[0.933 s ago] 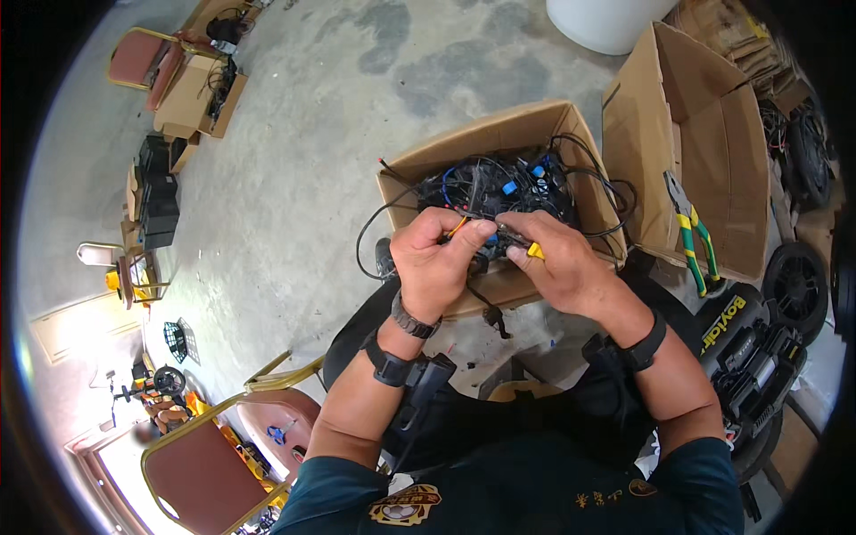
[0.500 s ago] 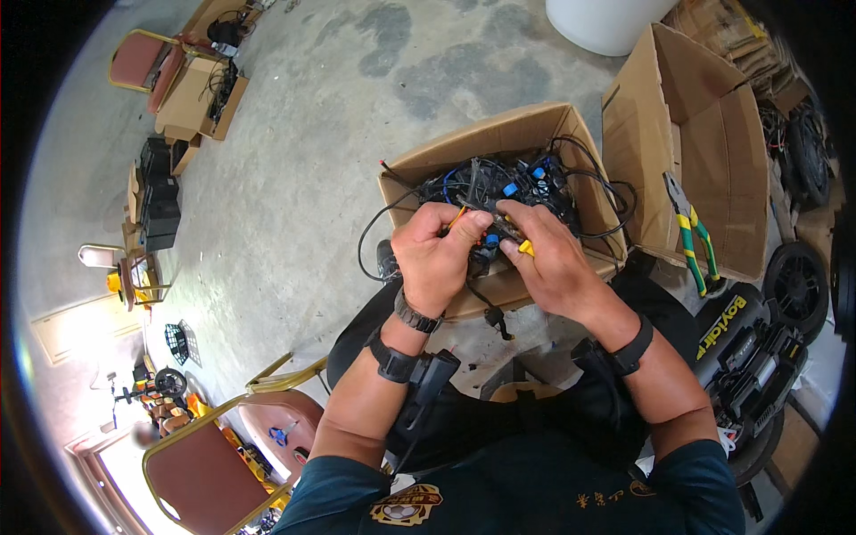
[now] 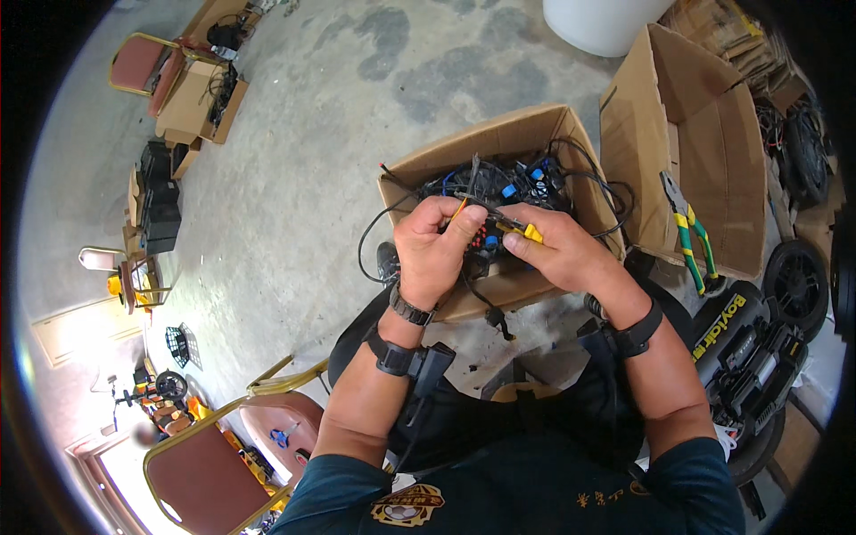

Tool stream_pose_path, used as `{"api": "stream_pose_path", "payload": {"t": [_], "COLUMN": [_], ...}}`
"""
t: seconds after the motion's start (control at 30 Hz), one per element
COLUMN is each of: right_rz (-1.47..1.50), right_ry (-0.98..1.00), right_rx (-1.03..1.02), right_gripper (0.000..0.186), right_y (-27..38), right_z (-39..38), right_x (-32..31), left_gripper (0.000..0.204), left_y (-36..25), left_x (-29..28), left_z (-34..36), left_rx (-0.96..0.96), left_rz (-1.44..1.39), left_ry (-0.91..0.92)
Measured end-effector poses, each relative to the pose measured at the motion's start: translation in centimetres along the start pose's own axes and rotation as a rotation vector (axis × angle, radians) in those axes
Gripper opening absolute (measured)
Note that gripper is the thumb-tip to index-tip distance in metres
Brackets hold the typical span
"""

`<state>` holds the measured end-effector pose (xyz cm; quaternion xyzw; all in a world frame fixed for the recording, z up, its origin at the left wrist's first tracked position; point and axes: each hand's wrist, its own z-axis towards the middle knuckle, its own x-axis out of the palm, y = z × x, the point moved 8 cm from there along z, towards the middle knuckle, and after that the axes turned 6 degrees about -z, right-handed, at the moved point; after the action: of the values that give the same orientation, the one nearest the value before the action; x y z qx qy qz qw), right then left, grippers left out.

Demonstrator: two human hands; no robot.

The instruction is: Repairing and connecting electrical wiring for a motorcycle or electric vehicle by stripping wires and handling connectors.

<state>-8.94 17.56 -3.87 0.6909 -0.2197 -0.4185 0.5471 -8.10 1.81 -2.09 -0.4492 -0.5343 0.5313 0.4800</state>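
My left hand (image 3: 432,250) is closed, thumb against fingers, on a black cable (image 3: 473,178) with an orange wire (image 3: 458,210) showing at the grip. My right hand (image 3: 563,251) is wrapped round a small yellow-handled tool (image 3: 532,233); its dark front end lies close to the cable, and its exact kind is partly hidden by the fingers. Both hands are over the near part of an open cardboard box (image 3: 486,132). Inside it lies a tangle of black cables (image 3: 533,198) with blue connectors (image 3: 509,191). Small red tips show between my hands.
Right of the box stands a taller open cardboard box (image 3: 635,134), with green-and-yellow pliers (image 3: 685,223) at its near side. A black machine (image 3: 744,343) and wheels (image 3: 796,278) lie at the right. A white bin (image 3: 602,22) is at the back; chairs (image 3: 201,473) stand at the left.
My right hand has shifted slightly right and turned, showing more of the yellow handle. Red tips between the hands have come into sight. My left hand keeps its grip almost in place.
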Motion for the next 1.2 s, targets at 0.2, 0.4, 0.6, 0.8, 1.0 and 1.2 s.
{"api": "stream_pose_path", "payload": {"t": [0.2, 0.4, 0.6, 0.8, 1.0, 1.2], "right_rz": [0.255, 0.375, 0.212, 0.103, 0.017, -0.094], "right_ry": [0.143, 0.238, 0.169, 0.13, -0.009, -0.072], "right_rx": [0.129, 0.225, 0.214, 0.177, 0.144, 0.099], "right_gripper": [0.039, 0.037, 0.038, 0.039, 0.04, 0.039], "right_y": [-1.5, -2.0, -1.4, -0.5, -1.3, -0.4], "right_z": [-0.4, -0.7, -0.4, -0.1, 0.0, 0.1], "right_x": [1.1, 1.9, 0.9, -0.1, -0.9, -2.0], "left_gripper": [0.005, 0.01, 0.028, 0.026, 0.025, 0.018], "left_y": [-0.1, 1.2, 2.1, 2.3, 2.7, 2.4], "left_x": [-0.3, -0.5, -0.1, 0.3, 0.0, -0.3], "left_z": [-0.1, -0.1, -0.2, -0.2, -0.3, -0.2], "left_rx": [-0.022, -0.162, -0.374, -0.462, -0.488, -0.399], "left_rz": [-0.049, -0.232, -0.44, -0.558, -0.432, -0.308], "left_ry": [0.09, 0.082, 0.16, 0.165, 0.197, 0.087]}}
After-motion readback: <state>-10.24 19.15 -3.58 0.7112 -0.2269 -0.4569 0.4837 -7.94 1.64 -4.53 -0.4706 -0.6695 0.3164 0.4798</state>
